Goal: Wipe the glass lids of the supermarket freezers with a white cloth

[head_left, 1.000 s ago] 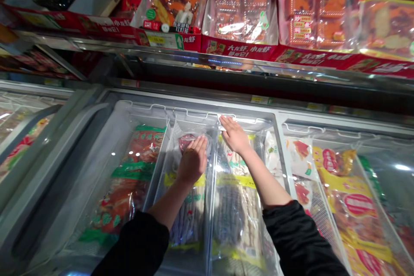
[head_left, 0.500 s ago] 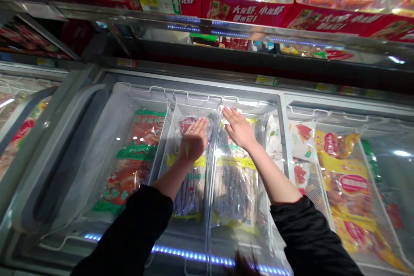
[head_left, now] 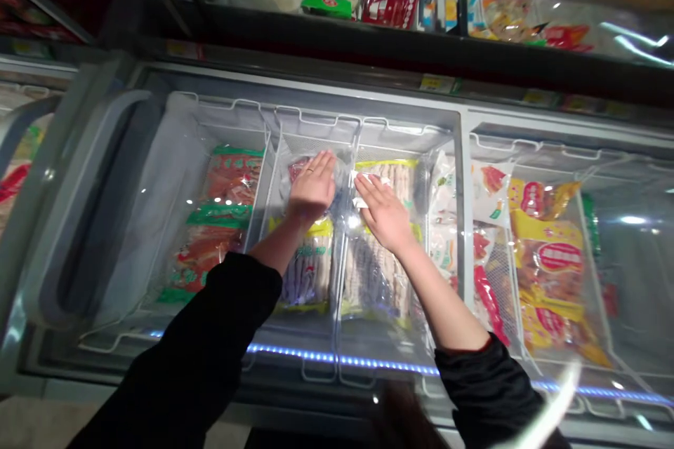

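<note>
My left hand [head_left: 314, 184] lies flat, fingers stretched, on the clear lid [head_left: 210, 337] of a chest freezer, left of the middle divider. My right hand [head_left: 387, 214] is also flat, to the right of it, over a thin white sheet [head_left: 359, 202], paper or cloth, whose edges show around the fingers. Beneath the lid, under my hands, are clear packs with yellow bands holding pale long sticks [head_left: 376, 270]. A dark red pack [head_left: 298, 168] is partly hidden by my left hand.
Wire baskets under the lid hold green-and-red packs [head_left: 210, 245] on the left and yellow packs [head_left: 552, 252] on the right. A curved grey handle [head_left: 95, 154] rises at the left. Shelves of packaged food [head_left: 392, 3] stand behind. A blue-white light strip [head_left: 342, 361] runs along the front.
The view has tilted down, so the freezer sits higher in the picture. Against the freezer, my right hand and the white sheet have slid nearer to me; my left hand has stayed about in place.
</note>
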Available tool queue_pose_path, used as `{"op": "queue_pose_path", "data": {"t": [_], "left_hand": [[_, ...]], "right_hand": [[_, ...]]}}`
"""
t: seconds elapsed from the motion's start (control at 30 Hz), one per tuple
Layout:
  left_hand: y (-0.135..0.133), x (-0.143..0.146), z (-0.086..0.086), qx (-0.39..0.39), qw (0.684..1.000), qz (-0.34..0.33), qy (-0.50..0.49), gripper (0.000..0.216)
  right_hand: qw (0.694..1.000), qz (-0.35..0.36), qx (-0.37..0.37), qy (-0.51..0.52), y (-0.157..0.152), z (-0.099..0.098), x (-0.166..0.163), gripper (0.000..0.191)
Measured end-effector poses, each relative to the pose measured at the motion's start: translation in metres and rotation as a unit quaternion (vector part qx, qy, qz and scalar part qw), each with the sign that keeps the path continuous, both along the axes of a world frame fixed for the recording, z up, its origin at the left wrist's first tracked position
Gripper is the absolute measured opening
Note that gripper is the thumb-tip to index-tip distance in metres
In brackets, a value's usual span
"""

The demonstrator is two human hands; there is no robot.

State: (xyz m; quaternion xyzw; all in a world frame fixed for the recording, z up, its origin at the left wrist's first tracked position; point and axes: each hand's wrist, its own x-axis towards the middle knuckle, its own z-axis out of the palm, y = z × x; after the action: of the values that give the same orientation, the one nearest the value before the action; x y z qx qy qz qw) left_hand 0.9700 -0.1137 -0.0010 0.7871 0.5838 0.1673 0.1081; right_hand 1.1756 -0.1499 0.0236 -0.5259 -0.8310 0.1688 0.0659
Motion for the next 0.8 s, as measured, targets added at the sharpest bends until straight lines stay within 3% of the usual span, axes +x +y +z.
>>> {"op": "queue_pose_path", "data": {"t": [0.13, 0.27, 0.4, 0.5, 0.6, 0.8], "left_hand": [[-0.001, 0.001, 0.004, -0.014, 1.0, 0.002, 0.002, 0.057], [-0.003, 0.003, 0.006, -0.012, 1.0, 0.004, 0.01, 0.058], [-0.004, 0.003, 0.008, -0.016, 1.0, 0.001, 0.007, 0.06], [-0.005, 0.003, 0.008, -0.01, 1.0, -0.003, 0.0, 0.06], [-0.006, 0.003, 0.007, -0.004, 1.0, -0.006, 0.0, 0.059], [-0.006, 0.004, 0.008, -0.012, 1.0, 0.001, 0.014, 0.059]], "right_hand": [[0.998, -0.057, 0.003, -0.007, -0.014, -0.003, 0.011, 0.064], [0.994, -0.11, 0.025, -0.004, -0.004, -0.008, -0.018, 0.064], [0.998, -0.066, 0.009, 0.003, -0.026, -0.006, -0.035, 0.065], [0.999, -0.033, -0.004, 0.001, -0.058, -0.004, -0.021, 0.065], [0.999, -0.045, -0.005, -0.006, -0.076, -0.005, -0.005, 0.065], [0.99, -0.138, 0.018, -0.005, -0.047, -0.009, -0.031, 0.064]]}}
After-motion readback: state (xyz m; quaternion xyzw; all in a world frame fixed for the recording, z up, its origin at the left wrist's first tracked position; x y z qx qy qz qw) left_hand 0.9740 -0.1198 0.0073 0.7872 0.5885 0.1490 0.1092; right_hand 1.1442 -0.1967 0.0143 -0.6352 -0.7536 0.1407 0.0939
